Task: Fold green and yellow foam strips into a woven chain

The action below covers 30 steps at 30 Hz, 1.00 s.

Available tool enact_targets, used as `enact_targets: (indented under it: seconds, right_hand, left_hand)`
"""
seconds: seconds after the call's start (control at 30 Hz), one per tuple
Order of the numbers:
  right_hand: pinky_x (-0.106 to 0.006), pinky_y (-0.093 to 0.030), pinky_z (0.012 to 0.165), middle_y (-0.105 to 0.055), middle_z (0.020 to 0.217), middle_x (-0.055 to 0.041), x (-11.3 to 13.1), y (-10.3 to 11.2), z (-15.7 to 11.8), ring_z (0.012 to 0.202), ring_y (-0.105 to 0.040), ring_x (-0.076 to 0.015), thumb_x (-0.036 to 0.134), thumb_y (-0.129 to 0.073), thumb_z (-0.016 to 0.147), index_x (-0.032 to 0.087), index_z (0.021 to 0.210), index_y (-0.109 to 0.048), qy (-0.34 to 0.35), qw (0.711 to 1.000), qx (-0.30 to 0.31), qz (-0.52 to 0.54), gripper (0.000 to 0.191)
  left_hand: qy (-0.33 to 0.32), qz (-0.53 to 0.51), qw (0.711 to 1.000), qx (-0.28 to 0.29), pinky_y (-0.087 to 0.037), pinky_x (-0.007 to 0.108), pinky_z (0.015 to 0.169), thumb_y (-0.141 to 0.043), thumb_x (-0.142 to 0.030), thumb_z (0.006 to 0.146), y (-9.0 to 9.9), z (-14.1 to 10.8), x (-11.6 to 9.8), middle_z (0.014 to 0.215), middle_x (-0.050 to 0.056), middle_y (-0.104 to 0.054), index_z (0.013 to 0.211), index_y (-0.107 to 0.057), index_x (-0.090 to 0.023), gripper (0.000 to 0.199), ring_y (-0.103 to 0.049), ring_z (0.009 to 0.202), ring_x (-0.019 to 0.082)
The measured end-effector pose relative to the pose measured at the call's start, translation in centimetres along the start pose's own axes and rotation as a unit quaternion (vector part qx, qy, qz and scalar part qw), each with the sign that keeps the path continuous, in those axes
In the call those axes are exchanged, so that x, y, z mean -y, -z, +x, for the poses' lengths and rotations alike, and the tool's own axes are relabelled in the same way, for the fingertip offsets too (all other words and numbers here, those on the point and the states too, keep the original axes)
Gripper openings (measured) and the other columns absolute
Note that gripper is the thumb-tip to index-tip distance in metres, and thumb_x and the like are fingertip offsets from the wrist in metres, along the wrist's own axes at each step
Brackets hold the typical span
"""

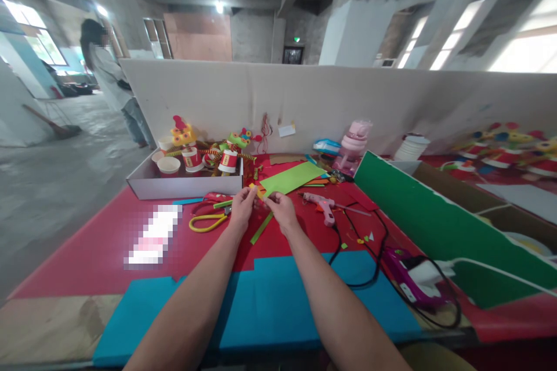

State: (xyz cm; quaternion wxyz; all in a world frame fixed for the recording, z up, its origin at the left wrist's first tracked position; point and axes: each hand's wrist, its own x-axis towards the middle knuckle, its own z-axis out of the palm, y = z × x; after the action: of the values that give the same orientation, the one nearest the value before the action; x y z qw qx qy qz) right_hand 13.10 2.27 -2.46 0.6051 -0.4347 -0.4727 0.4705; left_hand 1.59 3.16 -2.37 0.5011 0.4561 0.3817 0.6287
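Observation:
Between my two hands is a small piece of yellow paper (257, 190). My left hand (243, 208) pinches its left end, and my right hand (281, 211) pinches the other end. Just beyond them lies a sheet of light green paper (292, 177), and a narrow green strip (261, 228) rests on the red cloth below. Scissors with yellow and red handles (209, 221) lie to the left of my left hand. A pink hot glue gun (324, 208) lies to the right of my right hand, a small red light showing on it.
At back left a white box (187, 186) holds paper cups and paper figures. A green-sided box (435, 231) stands at right, near a purple power strip (413, 281) with cables. Blue sheets (278, 301) cover the front edge. A person (108, 75) stands beyond the partition.

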Motion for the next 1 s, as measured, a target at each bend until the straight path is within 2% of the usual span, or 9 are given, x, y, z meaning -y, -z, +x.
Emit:
enact_targets:
  seconds: [0.13,0.23,0.37,0.53,0.8,1.0]
  right_hand:
    - [-0.026,-0.046,0.059,-0.06,0.059,0.0026,-0.3,0.0,0.3,0.057,-0.055,-0.0128,0.04,-0.077,0.055,0.019,0.063,-0.058,-0.016,0.997,-0.025,0.066,0.03]
    - [-0.028,-0.048,0.062,-0.063,0.062,0.0011,-0.5,0.0,0.4,0.06,-0.058,-0.0142,0.04,-0.08,0.053,0.018,0.065,-0.06,-0.029,0.996,-0.03,0.078,0.032]
    - [-0.029,-0.049,0.063,-0.065,0.064,-0.0007,-0.5,-0.1,0.2,0.061,-0.059,-0.0155,0.044,-0.08,0.052,0.018,0.066,-0.06,-0.035,0.997,-0.036,0.066,0.035]
    - [-0.028,-0.048,0.06,-0.065,0.062,0.0004,-0.4,0.0,0.1,0.06,-0.059,-0.0156,0.049,-0.076,0.056,0.017,0.07,-0.061,0.003,0.999,-0.047,0.017,0.037]
    - [-0.029,-0.047,0.061,-0.065,0.062,-0.0011,-1.3,0.2,0.7,0.061,-0.06,-0.0166,0.044,-0.073,0.061,0.017,0.071,-0.061,0.023,0.998,-0.065,0.01,0.031]
    - [-0.028,-0.046,0.061,-0.067,0.067,-0.0025,-0.8,-0.1,0.5,0.062,-0.06,-0.0167,0.045,-0.071,0.062,0.016,0.071,-0.062,0.027,0.997,-0.069,-0.013,0.032]
  left_hand:
    - [-0.014,0.01,0.999,0.045,-0.039,0.021,0.049,-0.076,-0.045,0.065,-0.2,0.0,0.5,0.054,-0.005,-0.055,0.077,-0.058,-0.017,0.036,-0.049,0.047,0.009]
    - [-0.01,0.026,0.999,0.04,-0.038,0.021,0.048,-0.075,-0.045,0.066,-0.2,0.1,0.8,0.053,-0.004,-0.054,0.076,-0.059,-0.017,0.034,-0.048,0.046,0.009]
    - [0.008,0.034,0.999,0.035,-0.038,0.021,0.048,-0.074,-0.045,0.066,0.0,0.1,0.8,0.052,-0.003,-0.055,0.072,-0.06,-0.016,0.034,-0.047,0.046,0.008]
    - [0.001,0.054,0.998,0.029,-0.036,0.021,0.047,-0.074,-0.045,0.066,0.1,0.2,0.9,0.05,-0.003,-0.054,0.068,-0.06,-0.015,0.033,-0.045,0.044,0.008]
    - [0.016,0.031,0.998,0.045,-0.039,0.02,0.047,-0.076,-0.042,0.063,-0.1,0.0,0.7,0.055,-0.001,-0.06,0.073,-0.063,-0.014,0.033,-0.049,0.047,0.008]
    - [0.002,0.058,0.998,0.023,-0.04,0.02,0.047,-0.076,-0.039,0.063,-0.3,0.1,0.7,0.051,-0.002,-0.056,0.068,-0.06,-0.014,0.03,-0.049,0.045,0.008]
